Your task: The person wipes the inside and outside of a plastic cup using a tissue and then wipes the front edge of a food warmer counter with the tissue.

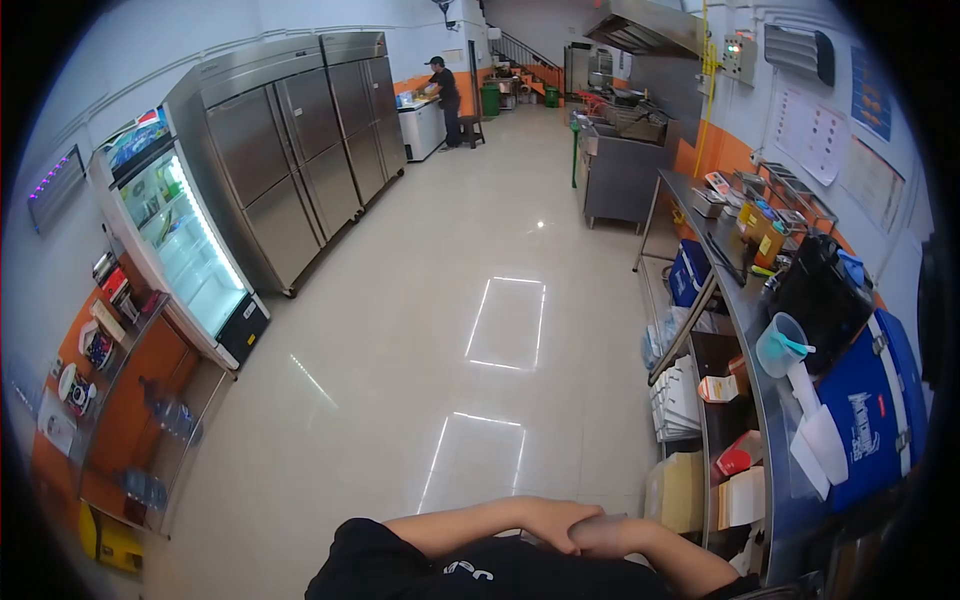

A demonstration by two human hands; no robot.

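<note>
My left hand (555,522) lies in front of my black shirt (500,572) at the bottom of the view. My right hand (603,536) meets it from the right, and the two touch or overlap. The right hand is smeared by motion. The fingers of both hands are mostly hidden, so I cannot make out whether they are open or closed or hold anything. Both forearms are bare and bent inward across my body.
A steel counter (745,300) on the right bears a clear jug (780,343), a white scoop (822,440) and a blue cooler (870,420). Steel fridges (290,150) and a lit glass-door fridge (185,240) line the left. Another person (446,95) stands at a white chest far back.
</note>
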